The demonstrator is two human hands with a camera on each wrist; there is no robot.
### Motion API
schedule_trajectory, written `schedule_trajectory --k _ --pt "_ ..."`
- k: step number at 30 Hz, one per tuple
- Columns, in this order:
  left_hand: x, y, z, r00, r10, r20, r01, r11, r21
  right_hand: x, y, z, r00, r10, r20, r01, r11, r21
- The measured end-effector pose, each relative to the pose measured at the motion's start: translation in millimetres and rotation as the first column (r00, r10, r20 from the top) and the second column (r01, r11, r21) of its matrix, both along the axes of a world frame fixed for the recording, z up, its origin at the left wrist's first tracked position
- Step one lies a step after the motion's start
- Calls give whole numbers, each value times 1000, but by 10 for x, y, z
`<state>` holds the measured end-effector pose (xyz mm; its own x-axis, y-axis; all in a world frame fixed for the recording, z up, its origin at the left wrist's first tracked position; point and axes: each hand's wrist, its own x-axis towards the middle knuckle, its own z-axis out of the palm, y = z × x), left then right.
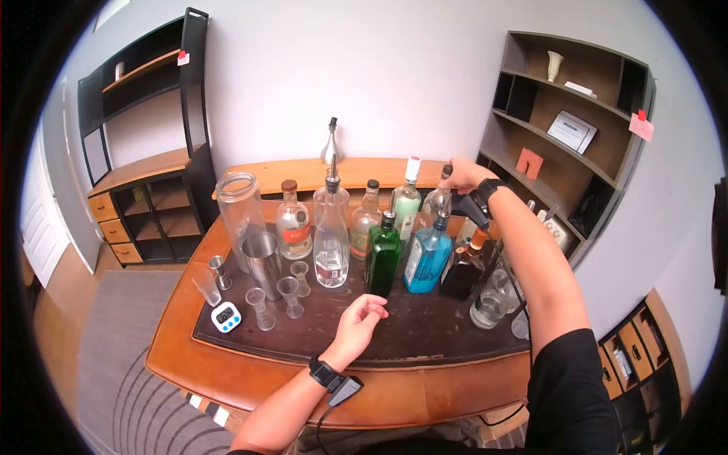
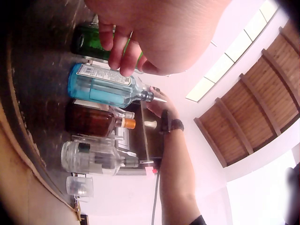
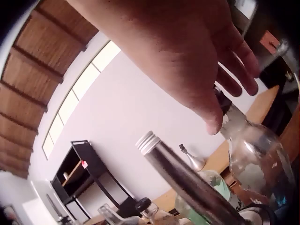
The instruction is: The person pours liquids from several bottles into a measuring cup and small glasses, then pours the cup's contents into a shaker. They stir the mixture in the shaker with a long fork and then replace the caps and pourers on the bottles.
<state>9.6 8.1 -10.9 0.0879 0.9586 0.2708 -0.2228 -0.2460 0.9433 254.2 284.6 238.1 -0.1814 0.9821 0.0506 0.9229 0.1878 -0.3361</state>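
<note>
My right hand reaches to the back right of the table and grips a clear glass bottle at its dark-capped neck. In the right wrist view the thumb presses the neck of this bottle while the other fingers extend past it. My left hand hovers low over the front of the dark tabletop, fingers loosely curled around nothing. Nearest to it stands a green bottle with a pourer. Beside that is a blue bottle, also with a pourer, in front of the gripped bottle.
Left of centre stand a tall glass jar, a metal shaker tin, several small glasses, a jigger and a white timer. A dark brown bottle and a clear bottle stand at right. A cable hangs along my right arm.
</note>
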Motion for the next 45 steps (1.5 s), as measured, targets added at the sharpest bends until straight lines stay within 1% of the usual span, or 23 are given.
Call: schedule_trajectory --k 3,4,8,11,13,15,17,18,21,23,27,29,30,31,33,34,35,37,39,41,43,44,45 --pt "-12 4 1 1000 -4 -24 3 1000 -19 85 151 -82 995 33 -98 -42 995 -85" --pt "-13 6 -7 1000 -4 -25 3 1000 -18 79 100 -81 992 -7 -128 -1 998 -68" --pt "-5 43 -73 1000 -19 -1 19 1000 -1 171 199 -179 978 -11 -210 -10 995 -100" --pt "3 39 -79 999 -34 11 34 999 3 217 268 -261 953 -16 -304 -3 998 -62" --pt "-2 31 -57 999 -35 15 35 999 4 239 285 -318 953 90 -290 -66 993 93" --pt "9 9 -35 999 -31 -9 31 999 -14 256 346 -332 942 118 -315 -84 989 119" --pt "14 24 -60 999 -32 2 32 999 -6 255 213 -192 948 144 -283 -68 963 262" --pt "14 41 -95 999 -42 -5 42 999 -4 269 172 -57 941 152 -303 -83 970 230" --pt "19 41 -110 998 -59 -18 59 998 -11 258 -73 423 958 142 -248 -64 952 300" --pt "29 30 -99 997 -70 -22 69 997 -21 366 -58 757 944 242 -225 -128 896 426" --pt "22 22 -87 998 -59 -38 58 998 -3 476 -453 1520 921 208 -331 9 834 551" --pt "16 27 -81 997 -58 -42 58 998 -8 486 -753 1823 888 281 -365 20 769 638" --pt "16 26 -79 998 -53 -41 53 999 -9 470 -929 1892 824 382 -419 13 726 687" --pt "13 25 -79 998 -48 -39 48 999 -10 549 -929 2021 810 404 -426 15 711 703" --pt "4 30 -83 998 -52 -38 51 999 -3 557 -1075 2105 568 604 -559 -33 696 718" --pt "4 32 -85 998 -51 -38 51 999 2 522 -1209 2097 411 673 -614 -77 697 713" --pt "4 32 -82 997 -59 -39 59 998 4 505 -1268 2050 417 671 -613 -70 696 715" --pt "5 21 -65 998 -60 -14 60 998 -10 484 -1362 1933 167 764 -624 -197 646 738" --pt "7 19 -43 998 -61 -28 60 998 -32 360 -1648 1620 154 691 -706 -201 722 662" --pt "-4 42 -92 998 -48 -32 48 999 -7 255 -1809 1198 101 610 -786 -272 777 568" --pt "-4 23 -79 997 -57 -51 57 998 -15 125 -1945 724 -3 525 -851 -340 800 494" --pt "4 0 -14 996 -75 -43 74 997 -24 46 -2002 501 -7 454 -891 -341 837 429" --pt "-9 -6 36 995 -89 -35 87 996 -34 -17 -2037 291 -56 416 -908 -411 819 400"
